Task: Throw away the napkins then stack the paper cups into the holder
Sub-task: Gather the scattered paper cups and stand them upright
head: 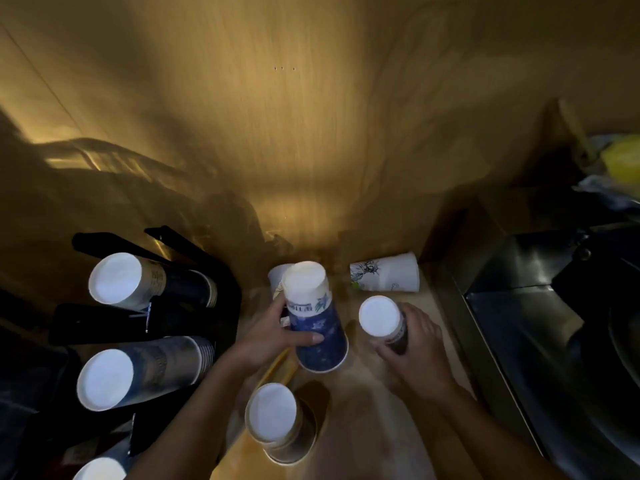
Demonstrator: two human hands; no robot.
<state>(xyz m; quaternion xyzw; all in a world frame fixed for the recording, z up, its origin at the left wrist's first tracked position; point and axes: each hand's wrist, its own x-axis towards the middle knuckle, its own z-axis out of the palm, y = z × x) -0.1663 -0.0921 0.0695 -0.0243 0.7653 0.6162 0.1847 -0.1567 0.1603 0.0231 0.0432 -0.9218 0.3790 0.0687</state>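
My left hand (273,336) grips an upside-down blue paper cup stack (317,317) at the counter's middle. My right hand (415,351) is closed around a dark upside-down cup (382,322) just to the right. A white printed cup (386,273) lies on its side behind them, and another white cup (277,277) peeks out behind the blue stack. An upside-down cup stack (277,422) stands near the front edge. The black cup holder (194,317) at left carries cup stacks (117,282) (114,377) lying bottom-outward. No napkins are visible.
A wooden wall rises behind the counter (367,427). A dark metal sink (540,306) lies to the right, with a yellow object (623,164) and crumpled material at the far right. The scene is dim.
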